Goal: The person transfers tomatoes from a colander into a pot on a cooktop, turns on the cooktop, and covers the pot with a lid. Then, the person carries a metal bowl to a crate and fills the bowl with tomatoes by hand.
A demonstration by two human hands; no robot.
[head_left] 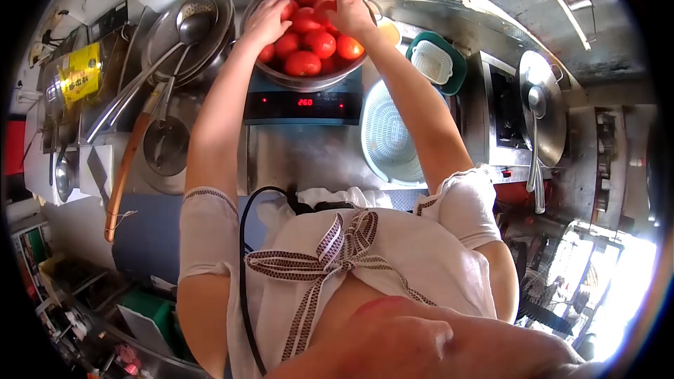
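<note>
A metal bowl full of red tomatoes stands on an induction cooker with a lit red display. My left hand lies at the bowl's left side, its fingers spread over the tomatoes along the rim. At the upper right of the bowl, my right hand has its fingers wrapped round a tomato. Part of that tomato is hidden by the fingers.
A light blue colander sits right of the cooker, near a green basket with a white one inside. Pans and ladles lie at left, beside a wooden handle. A wok stands at right.
</note>
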